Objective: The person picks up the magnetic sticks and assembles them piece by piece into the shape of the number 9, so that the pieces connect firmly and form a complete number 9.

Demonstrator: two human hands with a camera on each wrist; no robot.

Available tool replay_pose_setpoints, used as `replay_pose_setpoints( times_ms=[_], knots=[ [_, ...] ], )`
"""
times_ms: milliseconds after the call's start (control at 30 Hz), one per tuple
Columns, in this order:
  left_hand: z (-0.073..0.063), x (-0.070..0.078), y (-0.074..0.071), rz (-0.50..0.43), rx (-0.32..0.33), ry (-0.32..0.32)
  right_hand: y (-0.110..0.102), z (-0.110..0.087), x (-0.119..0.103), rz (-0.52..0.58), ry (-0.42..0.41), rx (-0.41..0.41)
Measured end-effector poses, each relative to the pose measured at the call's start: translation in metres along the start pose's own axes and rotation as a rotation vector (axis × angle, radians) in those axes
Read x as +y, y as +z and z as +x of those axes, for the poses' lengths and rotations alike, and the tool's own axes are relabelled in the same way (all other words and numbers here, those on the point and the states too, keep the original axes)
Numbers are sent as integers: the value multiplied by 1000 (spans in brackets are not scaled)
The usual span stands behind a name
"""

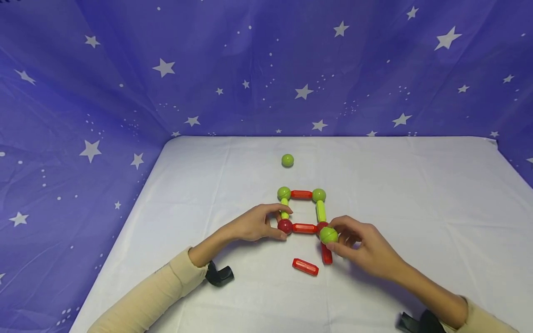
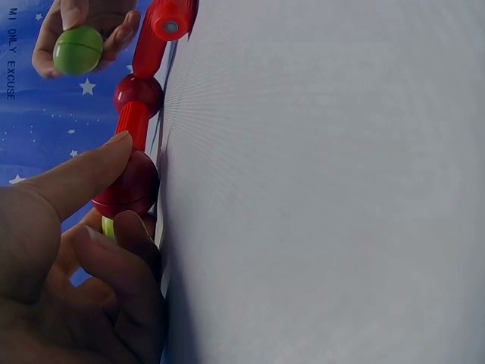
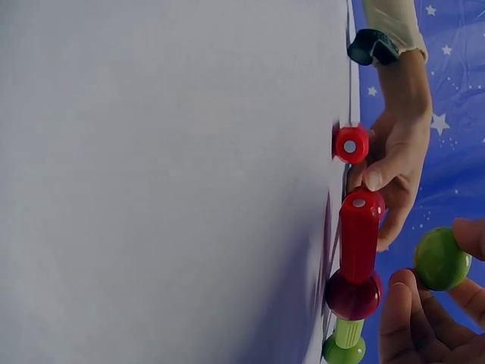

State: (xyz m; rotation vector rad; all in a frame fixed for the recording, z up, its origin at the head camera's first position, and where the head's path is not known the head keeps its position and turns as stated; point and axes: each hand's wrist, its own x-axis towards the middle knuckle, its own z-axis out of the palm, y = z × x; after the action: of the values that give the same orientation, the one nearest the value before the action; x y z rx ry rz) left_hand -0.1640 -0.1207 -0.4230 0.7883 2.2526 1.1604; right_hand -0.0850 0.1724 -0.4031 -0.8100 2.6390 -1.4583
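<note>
A four-sided frame of balls and magnetic-looking rods lies on the white table. My left hand [image 1: 255, 225] holds its near-left red ball [image 1: 285, 226] between thumb and fingers. My right hand [image 1: 368, 245] pinches a green ball [image 1: 329, 235], held up above the near-right red ball [image 3: 353, 297], as the right wrist view shows. A red rod [image 1: 305, 228] joins the two red balls. Two green balls, the far-left one [image 1: 284, 193] and far-right one [image 1: 319, 195], have a red rod [image 1: 301, 194] between them. Yellow-green rods [image 1: 321, 211] form the sides. Another red rod [image 1: 327, 255] extends nearer from the near-right corner.
One loose red rod [image 1: 306, 267] lies in front of the frame. Beyond it a single green ball [image 1: 288, 160] sits on the white cloth [image 1: 395, 185]. A blue star-patterned curtain [image 1: 258, 69] hangs behind the table and along its left side.
</note>
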Motion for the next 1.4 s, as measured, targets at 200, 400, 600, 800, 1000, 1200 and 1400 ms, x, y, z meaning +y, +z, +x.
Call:
replay_pose_setpoints(
  times_ms=[200,400,600,800,1000,1200,1400],
  knots=[
    [0,1,0,5,1,-8,2,-7,-2,25,-18,-25],
    [0,2,0,16,1,-11,2,-13,-3,-10,-27,-80],
    [0,2,-1,14,-1,-8,3,-19,-3,-29,-42,-141],
    [-1,2,-1,18,3,-6,5,-25,-2,-18,-38,-192],
    [-1,2,-1,19,1,-6,6,-29,-1,6,-34,-232],
    [-1,2,-1,13,3,-7,6,-30,-1,5,-1,-280],
    [0,2,-1,10,4,-7,5,-29,-1,-19,56,-323]
  ],
)
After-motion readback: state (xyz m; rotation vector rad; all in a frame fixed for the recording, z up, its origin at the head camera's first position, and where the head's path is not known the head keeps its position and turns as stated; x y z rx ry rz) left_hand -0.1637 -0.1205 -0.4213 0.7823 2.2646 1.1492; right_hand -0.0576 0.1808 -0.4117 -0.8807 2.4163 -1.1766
